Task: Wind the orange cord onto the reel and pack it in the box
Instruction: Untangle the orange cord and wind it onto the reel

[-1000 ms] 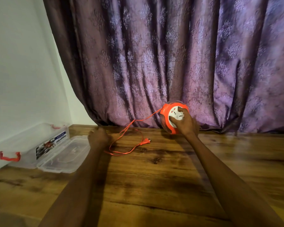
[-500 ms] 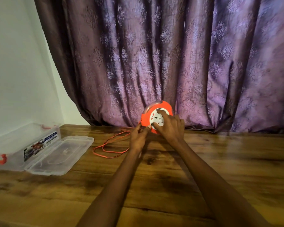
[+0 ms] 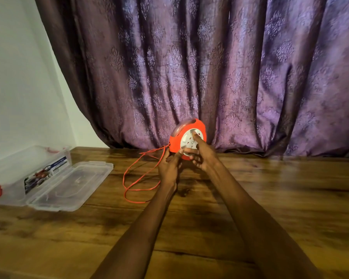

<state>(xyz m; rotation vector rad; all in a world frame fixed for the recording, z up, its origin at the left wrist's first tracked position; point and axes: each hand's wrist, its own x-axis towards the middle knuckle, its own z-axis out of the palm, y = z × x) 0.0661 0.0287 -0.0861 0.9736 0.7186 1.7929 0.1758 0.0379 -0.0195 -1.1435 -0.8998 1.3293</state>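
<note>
The reel (image 3: 186,137) looks like smooth orange plastic with a white plastic face and a clear, glossy band along its top edge, and the orange cord (image 3: 138,178) trailing from it has a thin, smooth plastic sheath. The storage box (image 3: 18,172) and its lid (image 3: 69,186) are clear, glossy plastic with red plastic clasps, and a printed paper label shows through the box wall. The floor (image 3: 270,198) is varnished wood-grain with a soft sheen, the curtain (image 3: 210,67) is purple woven cloth with a raised damask pattern and a faint lustre, and the wall (image 3: 18,77) is matt white.
</note>
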